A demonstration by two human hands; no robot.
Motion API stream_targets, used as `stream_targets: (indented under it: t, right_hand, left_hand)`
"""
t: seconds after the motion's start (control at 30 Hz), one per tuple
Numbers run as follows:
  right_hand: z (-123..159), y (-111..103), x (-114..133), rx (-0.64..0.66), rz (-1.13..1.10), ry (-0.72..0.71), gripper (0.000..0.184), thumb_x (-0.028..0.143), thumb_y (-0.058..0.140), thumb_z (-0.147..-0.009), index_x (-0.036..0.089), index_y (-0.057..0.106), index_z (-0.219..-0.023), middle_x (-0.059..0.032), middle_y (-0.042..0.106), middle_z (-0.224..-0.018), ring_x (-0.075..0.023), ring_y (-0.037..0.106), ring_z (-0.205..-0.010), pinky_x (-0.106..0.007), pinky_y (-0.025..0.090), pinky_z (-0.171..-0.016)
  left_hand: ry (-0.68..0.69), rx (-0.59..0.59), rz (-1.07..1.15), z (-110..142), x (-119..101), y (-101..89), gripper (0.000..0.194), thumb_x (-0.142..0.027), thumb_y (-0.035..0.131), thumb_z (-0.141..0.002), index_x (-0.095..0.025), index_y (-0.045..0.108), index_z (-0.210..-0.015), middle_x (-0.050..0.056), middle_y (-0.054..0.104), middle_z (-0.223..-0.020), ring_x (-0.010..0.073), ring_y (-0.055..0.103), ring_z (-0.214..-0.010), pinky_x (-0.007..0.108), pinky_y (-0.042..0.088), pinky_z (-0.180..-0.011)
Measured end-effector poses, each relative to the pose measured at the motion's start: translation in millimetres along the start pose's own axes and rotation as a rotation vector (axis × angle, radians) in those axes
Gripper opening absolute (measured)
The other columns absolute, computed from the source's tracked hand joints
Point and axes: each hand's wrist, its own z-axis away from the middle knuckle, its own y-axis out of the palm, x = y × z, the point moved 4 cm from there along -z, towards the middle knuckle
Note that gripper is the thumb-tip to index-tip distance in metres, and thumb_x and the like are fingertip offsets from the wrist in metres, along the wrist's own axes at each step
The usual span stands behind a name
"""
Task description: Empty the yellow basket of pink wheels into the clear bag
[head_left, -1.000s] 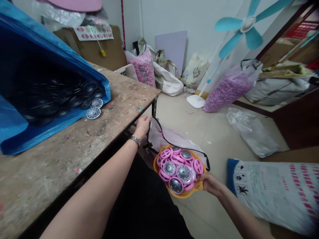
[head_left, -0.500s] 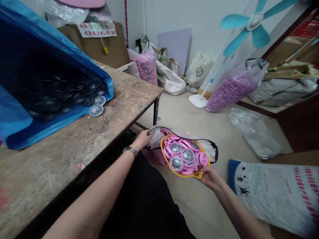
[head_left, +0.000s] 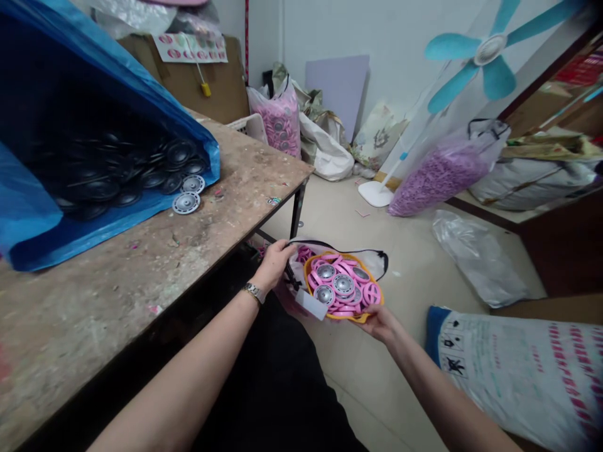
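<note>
My right hand (head_left: 379,320) grips the near rim of a yellow tray (head_left: 372,313) heaped with pink wheels (head_left: 342,287) that have silver hubcaps. The tray is tilted over the mouth of a clear plastic bag with a black rim (head_left: 377,258) on the floor beside the table leg. My left hand (head_left: 276,263), a watch on its wrist, pinches the left edge of that bag and holds it apart. More pink wheels show inside the bag.
A worn wooden table (head_left: 155,263) is at my left, bearing a blue sack (head_left: 94,157) of black wheels and two loose silver hubcaps (head_left: 187,202). On the floor stand bags of pink parts (head_left: 436,176), a printed white sack (head_left: 518,370) and a teal fan (head_left: 485,53).
My right hand has carried the tray forward and left, from in front of the bag to over its mouth. My left hand has drawn the bag's rim nearer.
</note>
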Motion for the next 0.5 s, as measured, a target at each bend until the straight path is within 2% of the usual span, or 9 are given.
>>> stream_targets:
  t: [0.13,0.3,0.4,0.5]
  right_hand:
    - [-0.1,3.0,-15.8,-0.007,0.086,0.031,0.056,-0.001,0.045,-0.054,0.018,0.057,-0.105,-0.0037,0.070,-0.079,-0.0205,0.071,-0.073,-0.044,0.062,-0.079]
    - [3.5,14.9,-6.4,0.010,0.210,-0.043,0.057,0.002,0.048,-0.054,0.017,0.056,-0.108,-0.0032,0.069,-0.073,-0.0194,0.069,-0.065,-0.042,0.062,-0.075]
    - [2.6,29.1,4.9,0.033,0.305,-0.121,0.061,0.003,0.050,-0.056,0.019,0.054,-0.115,-0.0015,0.069,-0.074,-0.0179,0.068,-0.062,-0.040,0.062,-0.072]
    - [-3.7,46.5,12.4,0.044,0.429,-0.192,0.060,0.012,0.057,-0.067,0.024,0.048,-0.125,-0.0009,0.070,-0.079,-0.0183,0.070,-0.064,-0.040,0.061,-0.070]
  left_hand:
    - [-0.080,0.047,0.071,11.0,15.5,15.2,0.023,-0.040,0.070,-0.075,-0.019,0.060,-0.072,-0.002,0.058,-0.063,0.0140,0.053,-0.061,0.024,0.039,-0.056]
    - [-0.188,0.104,0.159,34.4,35.3,45.5,0.019,-0.033,0.075,-0.071,-0.017,0.064,-0.072,0.000,0.063,-0.065,0.0166,0.059,-0.066,0.025,0.044,-0.060]
    - [-0.228,0.123,0.249,36.6,34.4,65.0,0.020,-0.034,0.074,-0.073,-0.017,0.064,-0.077,0.002,0.065,-0.069,0.0172,0.062,-0.069,0.027,0.048,-0.065]
    - [-0.264,0.142,0.350,29.9,23.6,75.5,0.022,-0.036,0.072,-0.075,-0.017,0.061,-0.080,0.001,0.064,-0.067,0.0169,0.062,-0.064,0.030,0.050,-0.065]
